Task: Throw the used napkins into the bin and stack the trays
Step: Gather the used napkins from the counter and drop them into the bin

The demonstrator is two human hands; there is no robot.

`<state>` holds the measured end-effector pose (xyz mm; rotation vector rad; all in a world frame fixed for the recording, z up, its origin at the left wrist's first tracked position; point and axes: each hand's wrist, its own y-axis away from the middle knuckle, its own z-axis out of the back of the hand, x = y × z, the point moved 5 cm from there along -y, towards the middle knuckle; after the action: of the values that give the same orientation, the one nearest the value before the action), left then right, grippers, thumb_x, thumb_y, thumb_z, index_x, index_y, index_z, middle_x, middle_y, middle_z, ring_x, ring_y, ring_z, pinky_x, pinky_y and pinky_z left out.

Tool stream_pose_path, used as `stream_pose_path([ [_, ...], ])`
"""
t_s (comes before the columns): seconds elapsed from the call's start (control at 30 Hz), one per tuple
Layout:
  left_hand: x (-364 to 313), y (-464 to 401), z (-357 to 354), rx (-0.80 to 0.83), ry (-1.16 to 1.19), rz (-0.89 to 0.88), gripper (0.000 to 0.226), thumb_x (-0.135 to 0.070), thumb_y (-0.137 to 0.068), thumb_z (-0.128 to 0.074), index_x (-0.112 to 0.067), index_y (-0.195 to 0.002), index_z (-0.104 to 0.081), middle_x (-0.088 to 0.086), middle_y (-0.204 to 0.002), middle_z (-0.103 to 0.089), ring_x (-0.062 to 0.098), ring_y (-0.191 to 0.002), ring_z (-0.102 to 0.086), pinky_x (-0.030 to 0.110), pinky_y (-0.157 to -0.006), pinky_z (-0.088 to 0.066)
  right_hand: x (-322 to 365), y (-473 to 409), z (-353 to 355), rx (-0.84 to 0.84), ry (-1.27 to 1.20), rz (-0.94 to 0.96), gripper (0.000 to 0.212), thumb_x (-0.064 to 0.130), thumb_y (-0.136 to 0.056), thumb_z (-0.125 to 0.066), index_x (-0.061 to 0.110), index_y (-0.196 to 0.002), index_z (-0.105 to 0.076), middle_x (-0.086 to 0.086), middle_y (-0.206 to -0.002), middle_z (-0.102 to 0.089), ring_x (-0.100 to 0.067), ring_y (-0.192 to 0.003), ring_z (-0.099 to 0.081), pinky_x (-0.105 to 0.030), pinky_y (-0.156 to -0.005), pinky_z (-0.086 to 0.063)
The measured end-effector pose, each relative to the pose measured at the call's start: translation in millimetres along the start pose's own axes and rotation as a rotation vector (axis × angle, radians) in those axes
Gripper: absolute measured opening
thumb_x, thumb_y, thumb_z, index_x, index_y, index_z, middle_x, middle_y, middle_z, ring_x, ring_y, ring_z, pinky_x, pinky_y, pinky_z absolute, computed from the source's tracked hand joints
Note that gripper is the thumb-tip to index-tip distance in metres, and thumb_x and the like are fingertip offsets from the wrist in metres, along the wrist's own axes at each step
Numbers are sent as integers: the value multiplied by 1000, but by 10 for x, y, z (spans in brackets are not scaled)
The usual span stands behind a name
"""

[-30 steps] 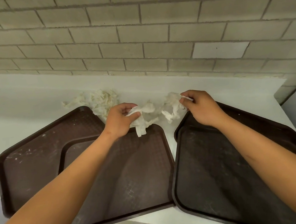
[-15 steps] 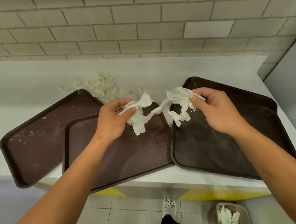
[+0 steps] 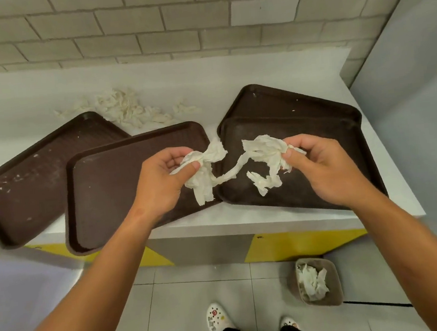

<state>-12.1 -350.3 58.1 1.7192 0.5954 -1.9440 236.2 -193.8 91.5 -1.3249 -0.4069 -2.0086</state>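
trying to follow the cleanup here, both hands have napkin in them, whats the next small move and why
Probably carry both hands down and to the right, over the bin on the floor, and let go. The left hand and right hand each pinch crumpled napkin, a twisted strip joins the wads, and the bin already holds napkins.

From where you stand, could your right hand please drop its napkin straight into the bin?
Probably yes: the right hand grips a napkin above the trays, and the bin stands open on the floor below right, nothing between; a twisted strip joins the left hand's napkin.
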Motion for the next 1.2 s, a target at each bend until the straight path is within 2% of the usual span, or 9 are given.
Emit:
stream_pose_path([
  [0.07,3,128,-199,15,4,6,24,-4,-84,-78,-22,-100,-73,-4,-95,-77,9,-89,-73,20,-75,-56,-113,156,112,7,-28,-3,16,28,-102,-58,32,-105,-74,-7,-91,-75,-43,-87,-66,-61,-82,-53],
  [0.17,27,374,-555,34,29,33,24,-1,-84,-76,-18,-101,-73,-2,-94,-77,9,-87,-73,20,-75,-56,-284,442,326,32,-67,-12,17,23,-102,-58,26,-108,-74,0,-97,-75,-28,-93,-69,-53,-90,-54],
  [0.23,61,578,-848,42,26,52,24,0,-84,-76,-14,-104,-72,0,-96,-77,9,-87,-72,20,-76,-57,-443,676,506,52,-104,-31,18,22,-102,-57,23,-110,-73,0,-100,-75,-28,-96,-69,-51,-91,-55],
  [0.43,314,1182,-1717,75,43,139,22,1,-84,-76,-9,-104,-72,3,-93,-77,13,-82,-72,25,-72,-59,-970,1360,942,74,-183,-116,18,16,-101,-57,21,-111,-72,2,-99,-76,-16,-93,-70,-30,-85,-55],
  [0.57,627,1485,-2246,90,34,220,20,4,-82,-76,-6,-99,-71,-2,-87,-74,7,-76,-68,19,-68,-55,-1432,1711,1125,94,-189,-229,18,16,-100,-58,20,-111,-72,2,-100,-76,-14,-92,-70,-27,-83,-56],
  [0.73,1257,1787,-2807,178,-12,350,20,-3,-83,-78,-20,-94,-73,-11,-85,-71,8,-76,-63,21,-68,-52,-2042,2124,1204,103,-158,-354,17,15,-101,-59,24,-105,-72,10,-97,-75,-3,-87,-68,-13,-76,-50],
  [0.9,2039,1914,-3258,204,-41,449,18,-1,-84,-77,-12,-99,-74,-4,-90,-74,6,-74,-63,22,-67,-52,-2856,2482,1078,74,-135,-494,16,17,-102,-58,22,-107,-73,5,-94,-75,-12,-84,-68,-25,-73,-53],
  [1.07,2843,1917,-3680,188,-98,515,19,4,-85,-74,-13,-95,-72,-2,-86,-69,-4,-67,-60,15,-66,-49,-3856,2741,820,-4,-61,-647,16,22,-101,-58,21,-109,-72,7,-96,-73,-6,-85,-66,-19,-72,-49],
  [1.2,3536,1870,-3942,198,-154,533,24,1,-84,-75,-22,-91,-71,-10,-82,-67,-5,-69,-61,21,-71,-49,-4607,2879,553,-15,-11,-770,21,26,-101,-57,18,-115,-71,3,-106,-73,-9,-96,-66,-14,-73,-47],
])
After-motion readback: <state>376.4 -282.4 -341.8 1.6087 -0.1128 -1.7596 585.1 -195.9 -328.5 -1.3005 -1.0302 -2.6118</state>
